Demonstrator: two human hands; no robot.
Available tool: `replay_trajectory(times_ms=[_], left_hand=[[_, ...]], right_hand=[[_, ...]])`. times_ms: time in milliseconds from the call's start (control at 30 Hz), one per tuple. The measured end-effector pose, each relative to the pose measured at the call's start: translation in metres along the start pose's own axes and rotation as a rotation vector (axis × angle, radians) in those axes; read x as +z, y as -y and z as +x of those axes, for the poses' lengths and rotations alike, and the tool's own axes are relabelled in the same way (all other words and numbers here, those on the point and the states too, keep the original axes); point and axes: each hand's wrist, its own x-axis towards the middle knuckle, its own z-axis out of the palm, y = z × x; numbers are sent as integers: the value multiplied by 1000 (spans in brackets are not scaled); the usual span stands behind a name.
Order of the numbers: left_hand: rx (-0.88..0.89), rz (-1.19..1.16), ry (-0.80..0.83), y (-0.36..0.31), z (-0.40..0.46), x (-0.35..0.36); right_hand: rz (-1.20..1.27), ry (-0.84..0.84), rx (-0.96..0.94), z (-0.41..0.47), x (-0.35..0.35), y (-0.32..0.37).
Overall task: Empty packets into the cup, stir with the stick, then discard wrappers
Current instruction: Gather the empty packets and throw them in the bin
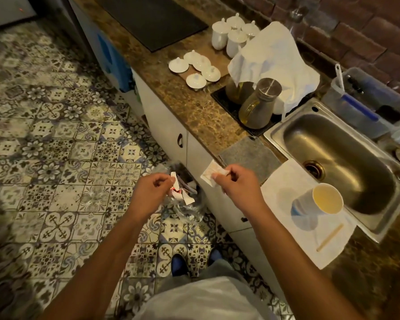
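head view: at centre frame the right hand (234, 181) pinches a pale wrapper (210, 172) between thumb and fingertips, holding it out past the counter edge, above the floor side. left of it, the left hand (153, 188) is loosely curled over the bin (187, 197), a clear-bagged one on the tiled floor with torn red-and-white scraps inside; a white scrap sits at its fingertips, but i cannot tell whether it grips it or has let go. at lower right the cup (319, 200) stands on a white napkin (284, 192) by the sink (333, 158), pale liquid inside, and the stick (330, 237) lies on the napkin below it, apart from the cup.

judging by this, the discard step is in hand. the wrapper looks feather-light, limp and crinkly, so a pinch at one edge is enough; it may flutter sideways when dropped, so release low over the bin mouth.
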Motion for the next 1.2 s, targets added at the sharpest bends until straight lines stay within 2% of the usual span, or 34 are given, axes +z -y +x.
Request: replay_trajectory(times_ms=[500,733,1000,1200], left_hand=[[-162,80,-114,32,62,19],[-225,65,-106,63,105,40],[-346,40,-157,133,165,48],[-461,100,-64,196,221,50]], right_hand=[[-61,206,100,98,33,-42],[-10,256,310,137,63,-80],[-85,296,481,167,120,-122],[-291,280,509,208,184,-172]])
